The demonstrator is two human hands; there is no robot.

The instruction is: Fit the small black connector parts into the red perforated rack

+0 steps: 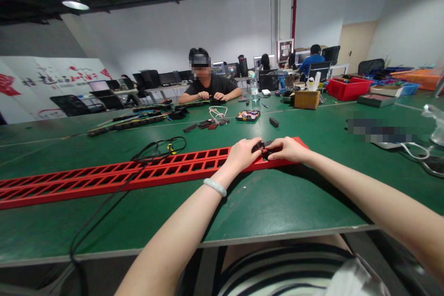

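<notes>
A long red slotted frame (194, 173), with two rows of openings, lies across the green table. At its right end my left hand (244, 151) is closed on a small black part (257, 146). Beside it, my right hand (287, 150) has its fingers pinched at dark pieces over the same end of the frame. The two hands almost meet, and their fingers cover most of what they grip. A black cable (130, 176) runs over the middle of the frame and down past the table's front edge.
Beyond the frame lie dark flat pieces (208, 124), a tray of small parts (248, 115), a black block (274, 122) and a bottle (255, 90). A person (208, 84) works across the table. At right are a red bin (348, 89) and a cardboard box (307, 100).
</notes>
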